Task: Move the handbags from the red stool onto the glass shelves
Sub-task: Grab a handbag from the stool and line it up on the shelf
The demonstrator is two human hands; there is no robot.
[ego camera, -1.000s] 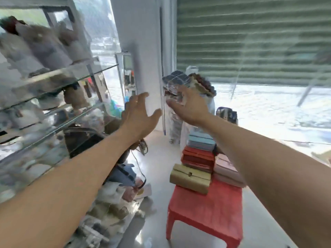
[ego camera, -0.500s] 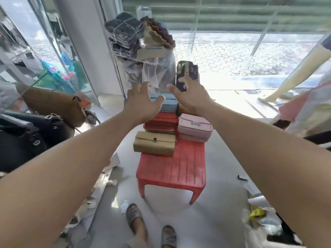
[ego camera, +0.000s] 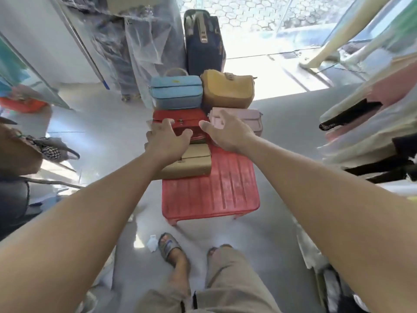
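— Grey flooring (ego camera: pixel 108 141) is seen beneath the red stool (ego camera: pixel 209 193); what is kept on it?
— Handbags are crowded at its far end: a blue handbag (ego camera: pixel 176 93) and a mustard handbag (ego camera: pixel 226 90) at the back, then a red handbag (ego camera: pixel 182 123) and a pink handbag (ego camera: pixel 248 118), with a tan handbag (ego camera: pixel 191 163) nearest.
— And the hands?
— The left hand (ego camera: pixel 167 141) is spread over the red handbag, the right hand (ego camera: pixel 228 134) over the pink handbag's corner. Fingers are splayed and nothing is gripped; contact cannot be judged.

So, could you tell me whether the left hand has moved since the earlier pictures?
Yes. The left hand has come down towards the red stool: raised well clear of it before, it now spreads over the red handbag.
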